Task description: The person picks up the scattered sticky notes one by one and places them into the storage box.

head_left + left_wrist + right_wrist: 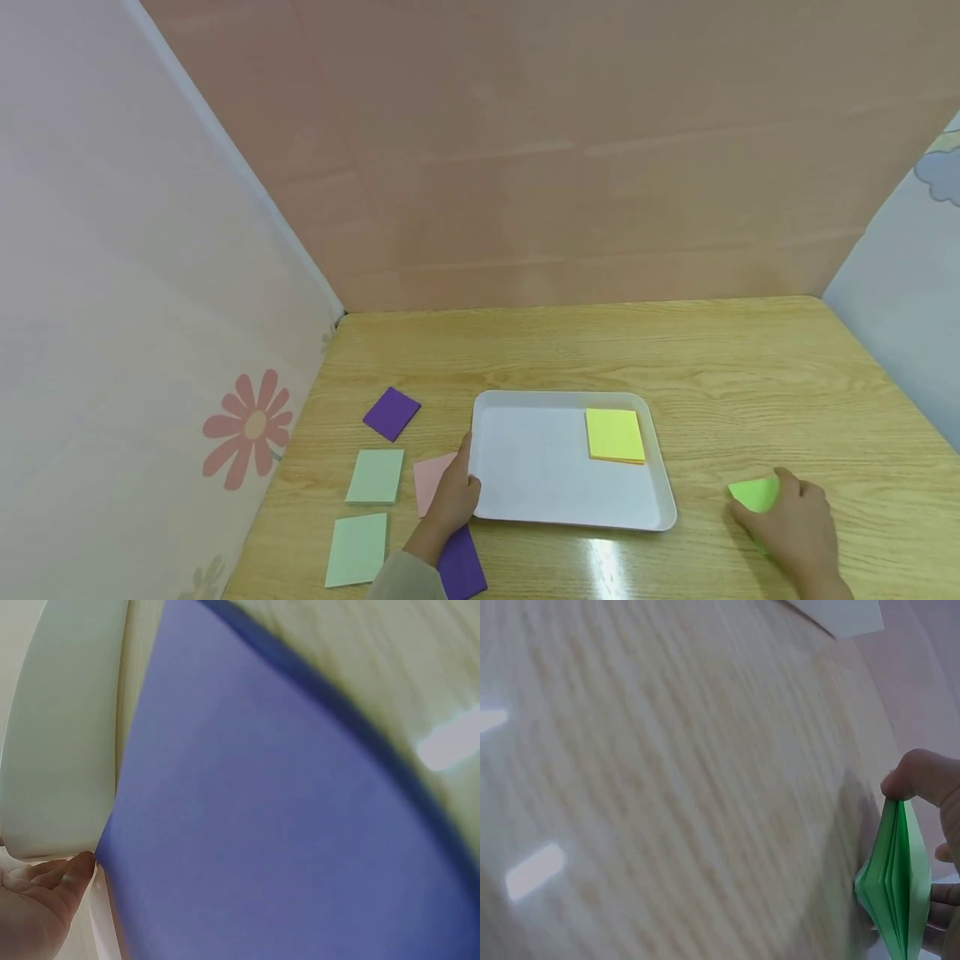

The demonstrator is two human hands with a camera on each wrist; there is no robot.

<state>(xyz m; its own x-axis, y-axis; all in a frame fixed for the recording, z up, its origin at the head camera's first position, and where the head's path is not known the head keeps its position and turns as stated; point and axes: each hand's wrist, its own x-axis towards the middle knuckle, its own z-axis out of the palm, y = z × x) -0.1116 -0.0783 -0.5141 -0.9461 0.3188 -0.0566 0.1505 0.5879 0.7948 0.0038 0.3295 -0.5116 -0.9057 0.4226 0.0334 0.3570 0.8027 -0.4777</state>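
From my station I am looking through the head view first: the left hand is lying with fingers fairly straight, touching the left side of a white tray, which is sitting at lower centre on the wooden counter. A yellow pad, with a thin orange edge showing below it, is resting in the tray's right part. At lower right, the right hand is pinching a lime-green pad, well apart from the tray. To the lower left I am seeing a small purple pad, two pale green pads, a pink pad partly behind the left hand, and another purple pad near that wrist. In the left wrist view, purple paper is filling the middle, while that hand is touching the tray's corner at lower left. In the right wrist view, thumb and fingers are squeezing the green pad at lower right, its sheets bowing and fanning apart.
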